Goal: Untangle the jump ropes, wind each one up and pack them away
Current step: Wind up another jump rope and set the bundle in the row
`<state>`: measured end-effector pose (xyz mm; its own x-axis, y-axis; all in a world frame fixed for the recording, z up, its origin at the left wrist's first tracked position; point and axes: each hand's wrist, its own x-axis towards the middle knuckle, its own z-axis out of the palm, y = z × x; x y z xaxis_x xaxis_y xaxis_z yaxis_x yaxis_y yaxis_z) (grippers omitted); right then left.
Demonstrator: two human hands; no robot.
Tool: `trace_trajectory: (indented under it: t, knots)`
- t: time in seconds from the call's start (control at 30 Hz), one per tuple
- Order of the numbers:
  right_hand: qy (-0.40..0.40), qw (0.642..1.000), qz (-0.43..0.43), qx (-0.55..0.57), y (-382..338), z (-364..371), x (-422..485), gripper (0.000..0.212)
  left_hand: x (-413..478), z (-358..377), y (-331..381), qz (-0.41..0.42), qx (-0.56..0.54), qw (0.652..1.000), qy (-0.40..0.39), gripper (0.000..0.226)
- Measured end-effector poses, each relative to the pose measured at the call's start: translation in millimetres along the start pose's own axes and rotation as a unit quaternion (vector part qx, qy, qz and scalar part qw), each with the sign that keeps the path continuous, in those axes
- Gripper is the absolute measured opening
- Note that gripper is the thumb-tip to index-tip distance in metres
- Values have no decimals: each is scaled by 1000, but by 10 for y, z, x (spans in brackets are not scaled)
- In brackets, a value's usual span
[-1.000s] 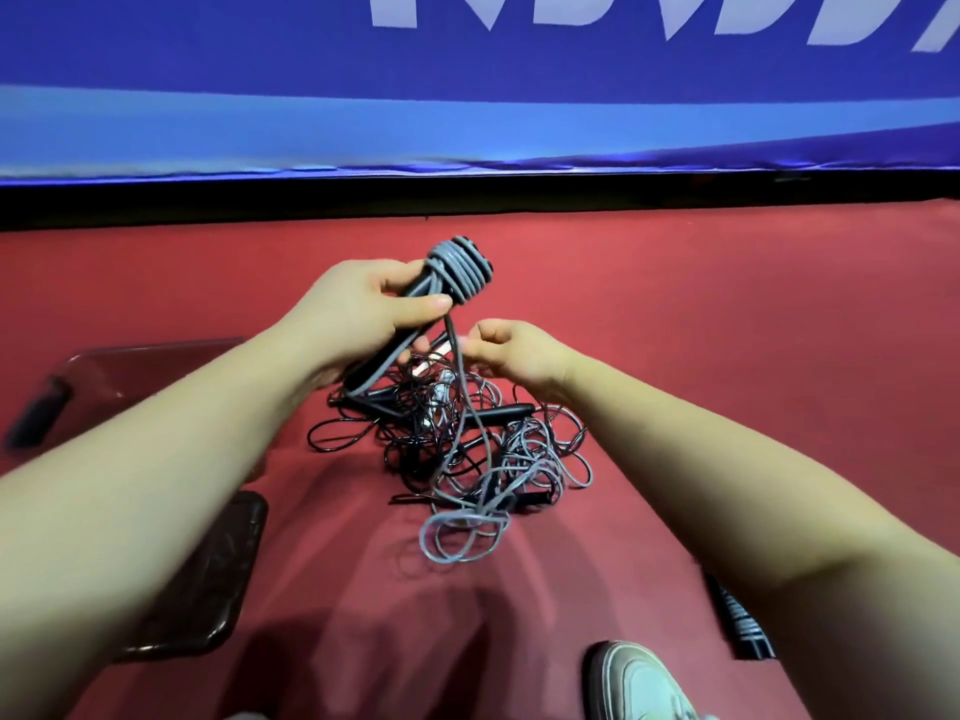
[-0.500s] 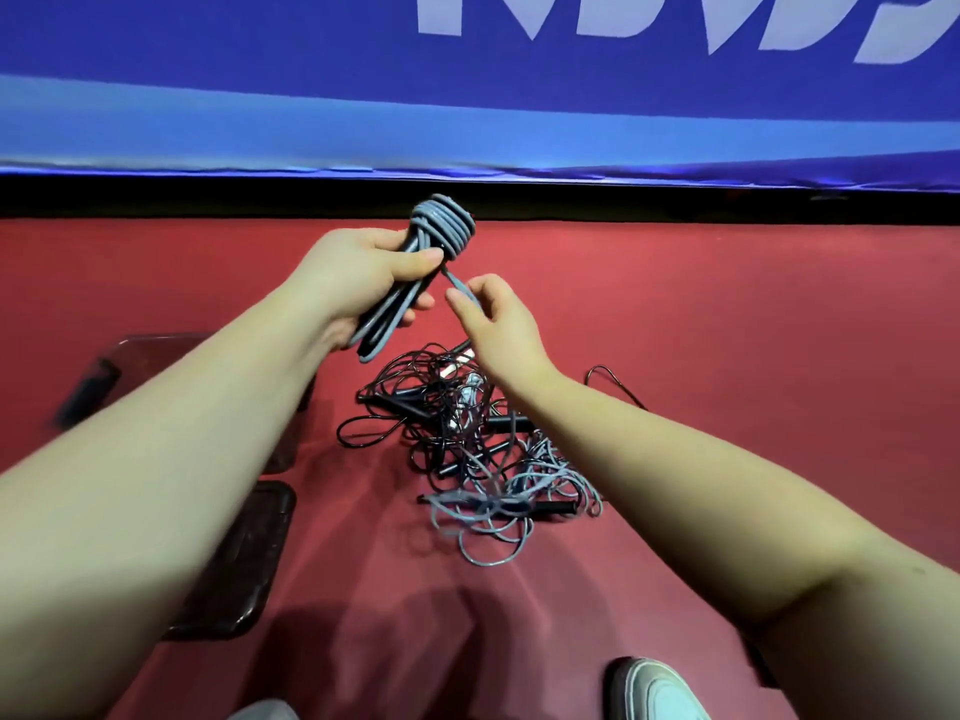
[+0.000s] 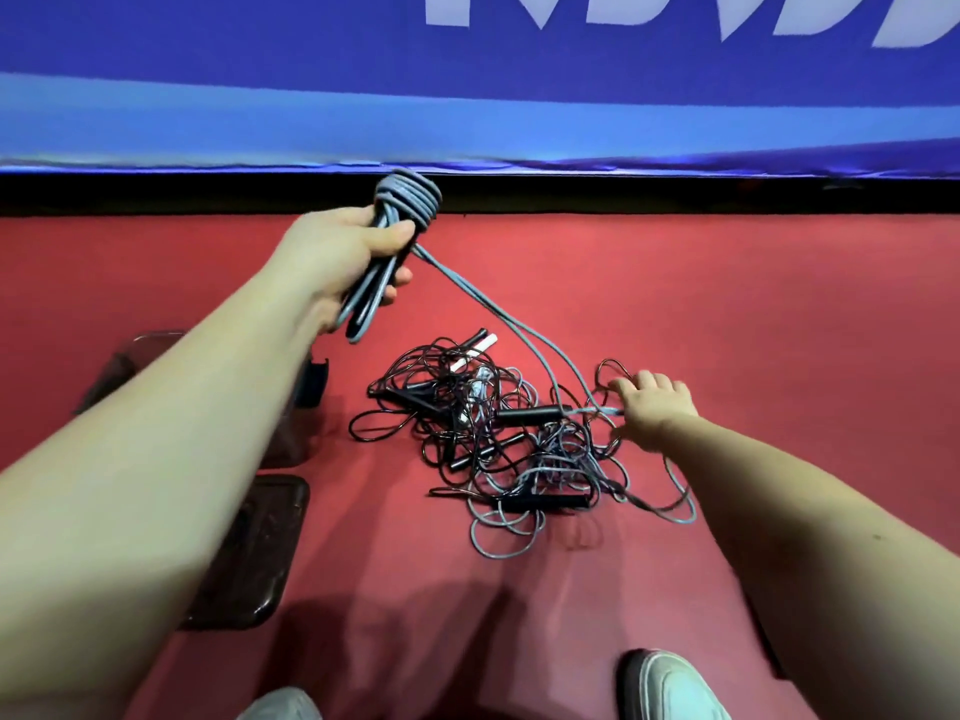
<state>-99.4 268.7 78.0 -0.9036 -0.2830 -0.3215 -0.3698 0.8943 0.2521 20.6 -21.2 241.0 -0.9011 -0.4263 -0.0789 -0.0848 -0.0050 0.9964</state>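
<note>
A partly wound grey jump rope [image 3: 408,202] is gripped in the left hand [image 3: 343,252], with fingers and thumb curled round its folded loops just below the coiled head. From that grip a loose grey strand [image 3: 498,314] is stretched down to the right hand [image 3: 655,407], which is laid over its end; whether it is pinched there cannot be told. Just left of the right hand, the tangled pile of jump ropes [image 3: 483,439] lies on the red floor [image 3: 727,304].

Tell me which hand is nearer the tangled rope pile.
Right. The right hand reaches the right edge of the tangled rope pile; the left hand is raised up-left of it, gripping the wound grey rope.
</note>
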Motion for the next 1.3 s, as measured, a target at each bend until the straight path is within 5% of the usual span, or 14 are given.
trace_trajectory:
  t: [0.07,0.1,0.2,0.3,0.47,0.57,0.67,0.8,0.9,1.03,1.1,1.23,1.3]
  knots:
    - [-108,989,24,102,-85,-100,-31,109,-1,50,-105,-8,36,999,-1,12]
    - [-141,973,-4,184,-172,-212,-34,111,-3,79,-152,-13,49,999,1,16]
    - [-120,859,-132,480,-566,-661,-132,84,10,128,-228,-26,63,998,8,21]
    - [-19,761,-190,619,-1000,-991,-277,60,30,131,-256,-26,75,997,17,18]
    - [176,765,-162,598,-1488,-1068,-301,15,25,103,-254,-32,56,998,22,13]
    - [195,760,-166,597,-1496,-1064,-263,9,25,40,-275,-39,45,998,24,16]
    - [178,785,-177,567,-1415,-1085,-249,15,20,25,-311,-45,39,998,26,20]
    - [4,743,-175,646,-1342,-860,-292,20,85,-51,-180,-31,-40,997,59,4]
    - [33,764,-188,617,-1234,-771,-262,17,120,-144,-150,-43,-69,995,53,8]
    - [-7,640,-162,751,-1225,-889,-202,14,120,-104,-178,-55,-72,995,34,8]
    - [-39,610,-150,777,-1269,-909,-231,18,130,-66,-158,-54,-79,995,34,9]
    - [34,749,-137,647,-1371,-925,-187,36,141,-23,-161,-55,-75,995,29,8]
    - [77,761,-137,629,-1393,-1004,-201,49,135,-8,-187,-57,-68,996,31,6]
